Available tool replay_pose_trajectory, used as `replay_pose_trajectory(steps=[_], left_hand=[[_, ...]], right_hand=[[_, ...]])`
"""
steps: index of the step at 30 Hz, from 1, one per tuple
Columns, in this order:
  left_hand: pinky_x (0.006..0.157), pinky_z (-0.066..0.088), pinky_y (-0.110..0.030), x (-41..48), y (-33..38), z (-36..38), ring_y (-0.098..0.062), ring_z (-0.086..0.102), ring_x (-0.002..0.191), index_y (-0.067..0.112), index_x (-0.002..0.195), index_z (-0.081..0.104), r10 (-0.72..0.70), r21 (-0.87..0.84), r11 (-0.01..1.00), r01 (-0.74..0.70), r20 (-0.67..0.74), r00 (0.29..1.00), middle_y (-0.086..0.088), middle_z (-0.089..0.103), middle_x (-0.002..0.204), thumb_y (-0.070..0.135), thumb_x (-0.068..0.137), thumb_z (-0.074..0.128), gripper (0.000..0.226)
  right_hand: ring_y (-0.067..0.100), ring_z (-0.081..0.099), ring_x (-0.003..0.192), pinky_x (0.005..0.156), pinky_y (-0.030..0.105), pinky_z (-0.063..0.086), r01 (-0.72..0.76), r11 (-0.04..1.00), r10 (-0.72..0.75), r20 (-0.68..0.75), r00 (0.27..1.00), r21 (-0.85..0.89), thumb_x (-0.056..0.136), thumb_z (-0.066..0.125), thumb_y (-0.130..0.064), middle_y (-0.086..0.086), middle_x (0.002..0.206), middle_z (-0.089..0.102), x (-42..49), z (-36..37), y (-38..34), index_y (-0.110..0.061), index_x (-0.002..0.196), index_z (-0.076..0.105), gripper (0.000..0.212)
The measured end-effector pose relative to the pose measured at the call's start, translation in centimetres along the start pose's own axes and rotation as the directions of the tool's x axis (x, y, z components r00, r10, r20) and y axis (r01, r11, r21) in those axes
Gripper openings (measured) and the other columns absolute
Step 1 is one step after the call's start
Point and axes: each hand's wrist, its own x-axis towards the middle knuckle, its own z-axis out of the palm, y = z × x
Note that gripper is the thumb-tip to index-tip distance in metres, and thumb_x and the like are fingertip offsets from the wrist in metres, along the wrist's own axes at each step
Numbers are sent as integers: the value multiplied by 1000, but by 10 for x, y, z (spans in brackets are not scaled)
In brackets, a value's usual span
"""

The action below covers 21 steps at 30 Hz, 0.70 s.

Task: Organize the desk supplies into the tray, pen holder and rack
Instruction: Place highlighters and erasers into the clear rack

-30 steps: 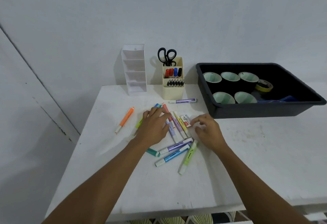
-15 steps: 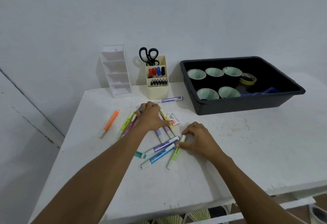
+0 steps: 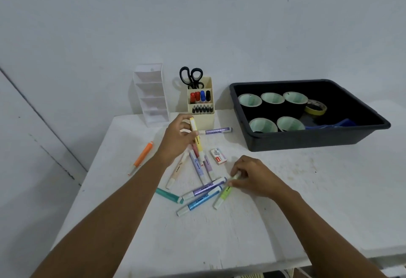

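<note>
My left hand (image 3: 178,139) holds a yellow highlighter (image 3: 196,140) lifted above the pile, in front of the cream pen holder (image 3: 201,111). My right hand (image 3: 254,179) pinches the upper end of a light green highlighter (image 3: 224,196) that lies on the white table (image 3: 230,233). Several pastel highlighters (image 3: 197,190) lie scattered between my hands. A purple highlighter (image 3: 216,131) lies beside the pen holder. An orange highlighter (image 3: 141,157) lies apart at the left. The clear rack (image 3: 151,94) stands left of the pen holder.
A black tray (image 3: 307,139) at the back right holds several tape rolls (image 3: 272,98), a yellow tape roll (image 3: 316,107) and a blue tool. Black scissors (image 3: 191,77) and markers stand in the pen holder. A small staple box (image 3: 218,156) lies by the pile.
My left hand has lifted the yellow highlighter out of the pile toward the pen holder. My right hand has moved from the staple box to the green highlighter and taken hold of its end.
</note>
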Motion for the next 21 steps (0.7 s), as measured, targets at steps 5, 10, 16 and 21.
replay_pose_trajectory(steps=[5, 10, 16, 21], left_hand=[[75, 60, -46, -1, -6, -8, -37, 67, 93, 27, 109, 58, -19, -58, 998, 19, 2, 1000, -16, 64, 97, 2, 85, 69, 37], [64, 53, -29, -5, -5, -8, -20, 67, 80, 29, 116, 57, -13, -6, 1000, 13, 16, 1000, -10, 68, 96, 8, 87, 68, 37], [58, 52, -28, -8, 3, -19, -20, 68, 76, 29, 116, 58, 1, -45, 999, 0, 24, 1000, -14, 70, 95, 6, 88, 67, 36], [71, 57, -41, -6, 5, -44, -27, 67, 86, 26, 119, 59, 13, -63, 998, -12, 12, 1000, -15, 71, 95, 10, 91, 65, 33]], right_hand=[[8, 52, 92, 82, 20, 47, 117, 987, -103, 124, 987, -108, 83, 73, -22, -13, 103, 55, 7, -16, 6, -33, 100, 70, 20], [10, 63, 84, 79, 24, 55, 98, 988, -104, 43, 994, 118, 82, 74, -11, -11, 97, 66, 16, -32, -6, -38, 90, 68, 29], [17, 69, 82, 75, 26, 57, 5, 873, -24, 34, 999, 487, 87, 68, -4, -3, 99, 71, 33, -37, -35, -19, 94, 76, 18], [29, 68, 90, 81, 37, 59, -27, 776, 99, -80, 992, 630, 86, 68, -4, 11, 93, 71, 61, -32, -60, -10, 90, 71, 8]])
